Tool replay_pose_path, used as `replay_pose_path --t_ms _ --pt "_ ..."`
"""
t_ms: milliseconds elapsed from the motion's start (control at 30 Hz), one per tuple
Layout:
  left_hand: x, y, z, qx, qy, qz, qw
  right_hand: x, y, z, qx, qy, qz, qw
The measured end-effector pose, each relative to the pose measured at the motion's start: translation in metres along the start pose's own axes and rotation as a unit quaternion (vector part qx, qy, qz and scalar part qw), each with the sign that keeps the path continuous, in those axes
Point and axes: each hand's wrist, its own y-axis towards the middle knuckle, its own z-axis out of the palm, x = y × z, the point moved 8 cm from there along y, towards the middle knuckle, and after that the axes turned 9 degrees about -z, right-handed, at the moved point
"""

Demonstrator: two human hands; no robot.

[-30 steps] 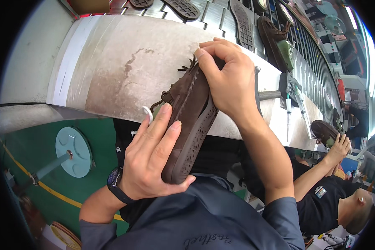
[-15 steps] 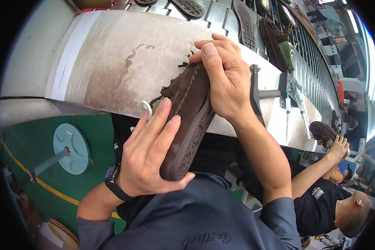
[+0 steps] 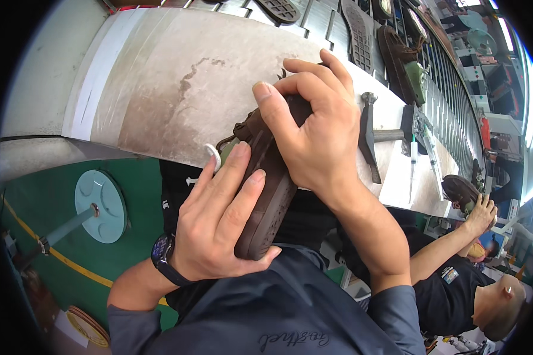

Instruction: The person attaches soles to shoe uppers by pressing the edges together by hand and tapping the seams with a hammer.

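Note:
A dark brown lace-up shoe (image 3: 265,216) is tilted over the bench's near edge, sole edge turned toward my right. My left hand (image 3: 210,228) grips its heel end, fingers flat along the upper and thumb round the heel. Across the toe half arches my right hand (image 3: 323,130), its palm side against the shoe and its thumb over the toe area; its fingertips' contact is partly hidden. A white loop (image 3: 213,157) shows beside my left fingers, near a green patch inside the shoe and dark laces.
A hammer (image 3: 369,139) lies on the pale bench (image 3: 160,89) to the right, with syringe-like tubes (image 3: 414,154) beyond. Soles (image 3: 356,35) and another brown shoe (image 3: 397,65) sit on the metal conveyor. A co-worker (image 3: 456,284) handles a shoe at right. A blue-green round stool (image 3: 100,207) stands left.
My right hand has rolled over the shoe, its thumb swinging left and down across the toe. The shoe has turned slightly, showing less of its sole edge. My left hand keeps its grip.

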Motion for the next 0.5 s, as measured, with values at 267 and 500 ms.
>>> replay_pose_path --t_ms 267,500 --pt "-0.001 0.000 -0.002 -0.003 0.009 0.007 1.000 0.015 0.004 0.001 0.055 -0.004 0.001 0.998" --pt "0.047 0.018 -0.048 0.051 -0.301 -0.090 0.948 -0.043 0.027 0.007 0.255 0.080 0.120 0.956"
